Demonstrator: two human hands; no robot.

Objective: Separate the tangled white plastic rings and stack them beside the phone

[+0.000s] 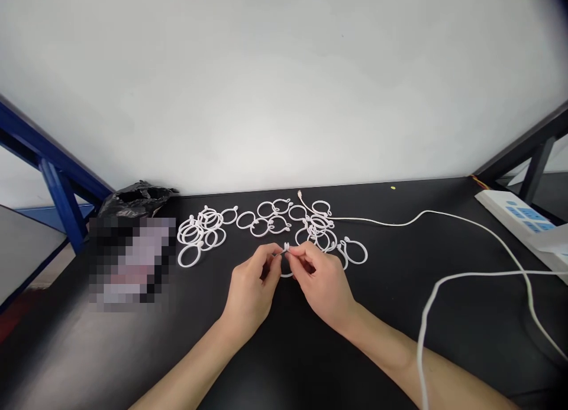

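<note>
Both hands meet at the middle of the black table, pinching one white curtain ring (286, 274) between them. Thumb and forefinger of my left hand (249, 289) close on its left side near the small loops at the top. My right hand (327, 286) grips the right side in the same way. Fingers hide much of this ring; its lower curve shows between the hands. Beyond my left hand lies a heap of similar rings (190, 255). Several more rings (260, 227) spread out just past my fingertips, and another ring (356, 252) rests right of my right hand.
A black plastic bag (133, 200) and a blurred-out item (133, 262) lie at the left. White cables (386, 223) run across the right side near a white power strip (526, 218). Blue frame bars (53, 141) and a pale wall (284, 90) border the table (284, 357).
</note>
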